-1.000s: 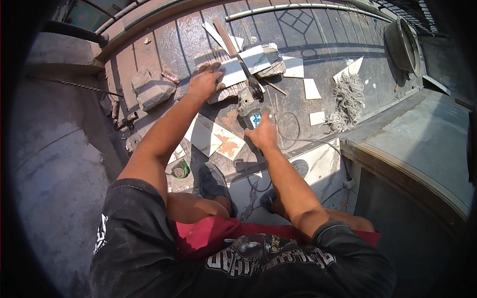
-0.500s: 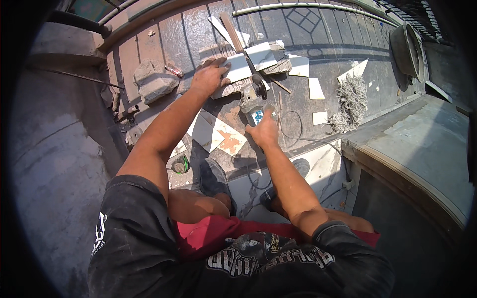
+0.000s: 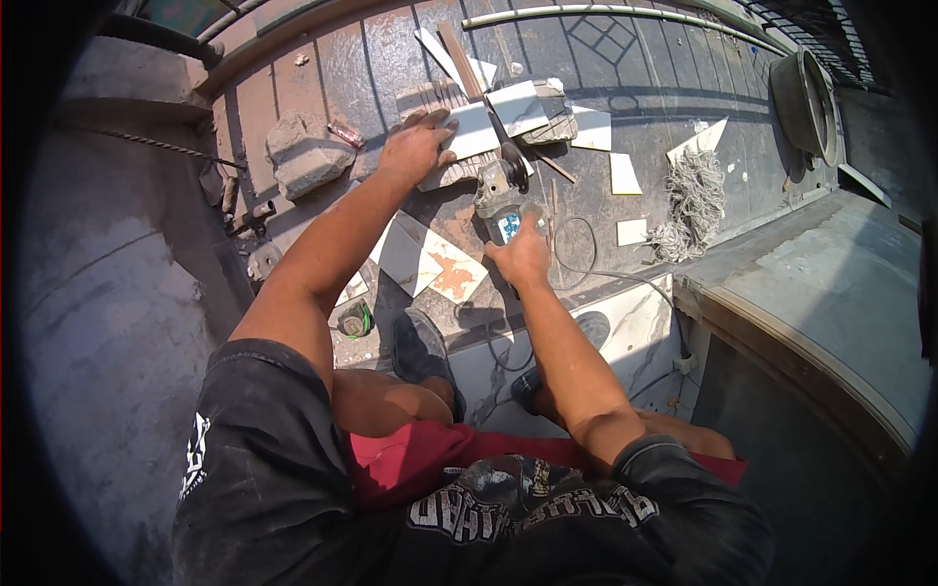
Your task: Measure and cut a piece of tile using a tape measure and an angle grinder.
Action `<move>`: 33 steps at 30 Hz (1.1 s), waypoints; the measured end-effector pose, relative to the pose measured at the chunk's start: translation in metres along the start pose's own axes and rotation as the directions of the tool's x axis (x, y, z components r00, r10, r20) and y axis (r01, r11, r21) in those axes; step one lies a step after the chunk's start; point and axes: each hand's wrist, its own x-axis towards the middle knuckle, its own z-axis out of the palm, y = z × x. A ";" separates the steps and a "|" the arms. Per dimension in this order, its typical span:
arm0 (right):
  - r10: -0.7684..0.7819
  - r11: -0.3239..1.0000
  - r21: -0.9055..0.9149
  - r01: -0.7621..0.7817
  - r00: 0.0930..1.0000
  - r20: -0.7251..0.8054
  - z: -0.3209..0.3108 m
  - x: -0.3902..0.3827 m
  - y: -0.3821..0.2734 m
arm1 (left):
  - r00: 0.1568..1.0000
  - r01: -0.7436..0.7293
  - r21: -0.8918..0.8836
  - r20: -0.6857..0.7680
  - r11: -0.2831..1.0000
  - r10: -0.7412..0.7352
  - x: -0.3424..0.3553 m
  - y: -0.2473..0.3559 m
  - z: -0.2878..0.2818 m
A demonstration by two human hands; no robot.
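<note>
My left hand [image 3: 414, 149] holds down a white tile piece [image 3: 474, 130], fingers on its far part and thumb at its near edge. That piece rests on grooved blocks [image 3: 430, 100]. My right hand [image 3: 521, 252] is wrapped round the body of an angle grinder [image 3: 493, 188]. Its dark disc [image 3: 515, 168] stands at the right end of the held tile; whether it touches the tile is hard to make out. Just right of the disc, a second white tile piece [image 3: 518, 107] lies on the blocks. A brown wooden strip [image 3: 459, 59] sticks out beyond them.
A rough concrete chunk [image 3: 305, 156] sits at the left. Tile offcuts [image 3: 625, 174] and a stringy mop head [image 3: 696, 195] lie to the right, near a round basin [image 3: 803, 105]. The power cord [image 3: 625, 277] runs right. By my left foot is a tape measure [image 3: 354, 318].
</note>
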 end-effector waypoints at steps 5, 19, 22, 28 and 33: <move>0.016 1.000 -0.011 -0.016 1.000 0.009 -0.003 0.000 -0.004 | 1.000 -0.001 0.031 -0.003 1.000 0.001 0.000 0.000 0.000; -0.003 1.000 0.016 0.003 1.000 -0.004 0.000 -0.001 -0.004 | 1.000 -0.008 0.051 -0.013 0.999 0.008 -0.001 0.002 -0.002; 0.004 1.000 0.021 -0.004 1.000 0.002 0.001 0.000 -0.004 | 1.000 -0.003 0.042 -0.013 0.999 0.003 -0.002 0.001 0.000; 0.016 1.000 0.007 -0.016 1.000 0.004 -0.001 0.000 -0.006 | 1.000 -0.003 -0.012 -0.015 1.000 0.002 -0.001 0.000 0.000; 0.002 1.000 -0.001 -0.002 1.000 0.005 0.002 0.002 -0.004 | 0.999 -0.018 0.038 -0.039 0.999 0.020 -0.001 0.001 0.002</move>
